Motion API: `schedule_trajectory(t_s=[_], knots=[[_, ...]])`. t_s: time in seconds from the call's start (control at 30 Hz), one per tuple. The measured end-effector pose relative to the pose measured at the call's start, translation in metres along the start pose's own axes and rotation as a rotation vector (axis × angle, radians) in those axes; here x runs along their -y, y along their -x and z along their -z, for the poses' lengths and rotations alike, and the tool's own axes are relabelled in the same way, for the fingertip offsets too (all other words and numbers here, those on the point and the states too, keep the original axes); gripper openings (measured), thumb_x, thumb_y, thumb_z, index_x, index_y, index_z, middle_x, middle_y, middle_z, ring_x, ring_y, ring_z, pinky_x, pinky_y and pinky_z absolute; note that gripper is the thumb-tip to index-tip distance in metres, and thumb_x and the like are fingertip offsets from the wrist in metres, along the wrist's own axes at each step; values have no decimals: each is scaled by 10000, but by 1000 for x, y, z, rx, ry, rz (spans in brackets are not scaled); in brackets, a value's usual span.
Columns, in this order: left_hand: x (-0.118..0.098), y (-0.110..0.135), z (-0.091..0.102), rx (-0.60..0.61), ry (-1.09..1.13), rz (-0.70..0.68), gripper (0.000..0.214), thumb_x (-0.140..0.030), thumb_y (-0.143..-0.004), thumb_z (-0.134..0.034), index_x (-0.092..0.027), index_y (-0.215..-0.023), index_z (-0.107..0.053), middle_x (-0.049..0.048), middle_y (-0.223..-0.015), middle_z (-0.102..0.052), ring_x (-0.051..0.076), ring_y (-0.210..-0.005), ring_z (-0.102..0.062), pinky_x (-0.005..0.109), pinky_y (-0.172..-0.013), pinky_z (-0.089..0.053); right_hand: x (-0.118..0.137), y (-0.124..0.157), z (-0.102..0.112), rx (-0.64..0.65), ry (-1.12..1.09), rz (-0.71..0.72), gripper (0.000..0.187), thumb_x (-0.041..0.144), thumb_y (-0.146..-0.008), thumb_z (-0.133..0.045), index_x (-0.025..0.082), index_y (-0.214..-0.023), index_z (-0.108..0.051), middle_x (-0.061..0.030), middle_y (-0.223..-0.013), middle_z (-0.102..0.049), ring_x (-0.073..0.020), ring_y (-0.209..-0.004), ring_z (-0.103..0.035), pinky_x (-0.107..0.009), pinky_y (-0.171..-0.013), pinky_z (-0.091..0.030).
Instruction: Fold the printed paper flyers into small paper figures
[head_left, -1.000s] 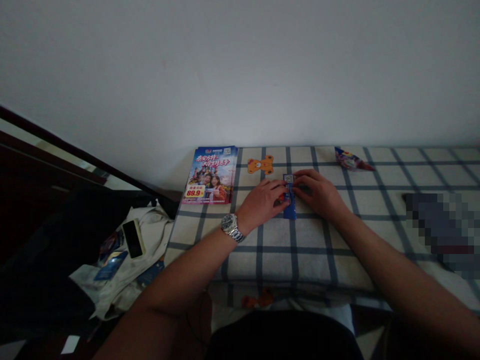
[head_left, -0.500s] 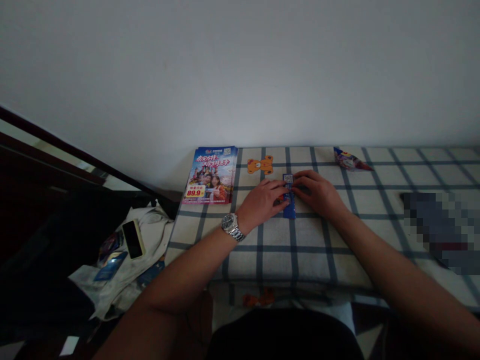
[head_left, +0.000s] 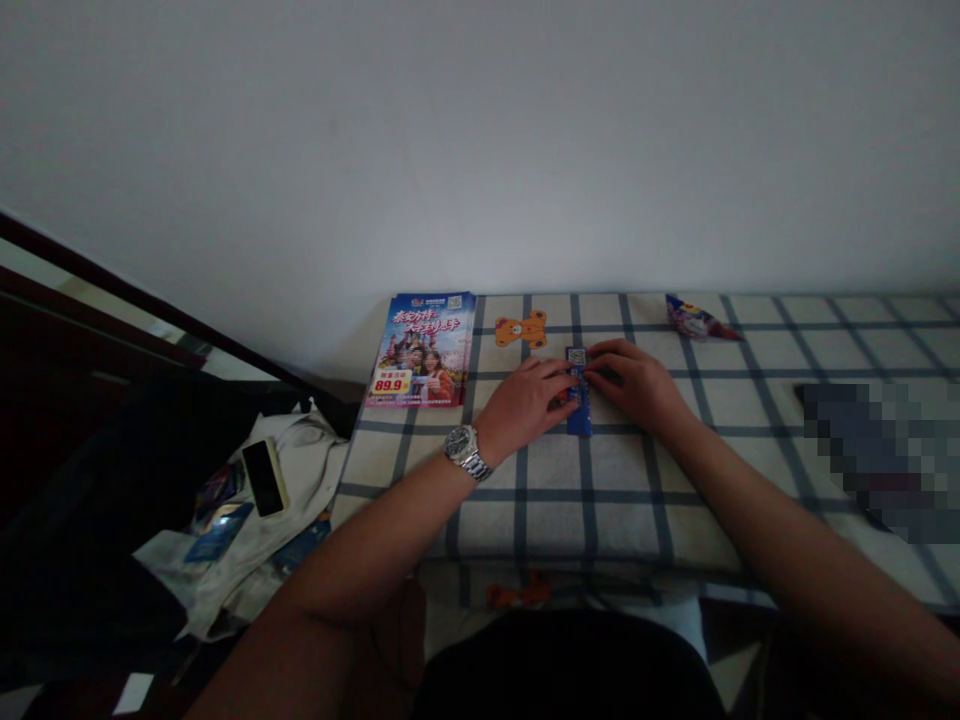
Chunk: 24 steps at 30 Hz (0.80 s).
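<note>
A narrow folded blue leaflet (head_left: pixel 580 422) with a QR code at its top lies flat on the checked tablecloth. My left hand (head_left: pixel 527 400), a metal watch (head_left: pixel 466 452) on its wrist, rests its fingertips on the leaflet from the left and holds it down. From the right, my right hand (head_left: pixel 637 382) pinches the strip's right edge with thumb and forefinger. Fingers hide the leaflet's middle. To the left is a stack of printed flyers (head_left: pixel 420 350) with the same blue colouring.
A folded paper piece (head_left: pixel 697 318) sits near the wall at the back right. A dark object (head_left: pixel 862 450), partly blurred out, lies at the right. Left of the table, a phone (head_left: pixel 265 478) rests on a pale cloth bag (head_left: pixel 300 450). The tablecloth (head_left: pixel 525 520) hangs over the front edge.
The view has shifted very slightly. Both hands stay on the folded leaflet with almost no movement.
</note>
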<state>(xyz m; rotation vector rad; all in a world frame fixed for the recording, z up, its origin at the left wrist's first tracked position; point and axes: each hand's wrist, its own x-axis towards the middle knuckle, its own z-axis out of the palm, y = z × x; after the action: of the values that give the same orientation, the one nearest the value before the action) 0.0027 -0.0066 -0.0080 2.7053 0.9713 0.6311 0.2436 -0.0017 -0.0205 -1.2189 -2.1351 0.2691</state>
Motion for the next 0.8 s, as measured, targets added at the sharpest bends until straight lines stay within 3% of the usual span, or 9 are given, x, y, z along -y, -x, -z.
schedule_trajectory(t_s=[0.47,0.8], knots=[[-3,-2,1,10,-2,-7,290,-376,-1062,-587,-189,-1246,-711,82,-1379,-655,246,-1151,-603,430,-1078,-496,2,-6,7,76,90,22,86,270,-989,-657,219,-984,-726,-103,-1169,-731,-280,-1006,-730,-430,-886,-591],[-4,-3,2,16,5,-17,300,-359,-1064,-586,-188,-1284,-700,91,-1353,-657,242,-1160,-601,422,-1069,-491,0,-25,6,57,200,-22,98,207,-985,-628,198,-922,-703,-114,-1045,-737,-278,-936,-703,-395,-823,-541]])
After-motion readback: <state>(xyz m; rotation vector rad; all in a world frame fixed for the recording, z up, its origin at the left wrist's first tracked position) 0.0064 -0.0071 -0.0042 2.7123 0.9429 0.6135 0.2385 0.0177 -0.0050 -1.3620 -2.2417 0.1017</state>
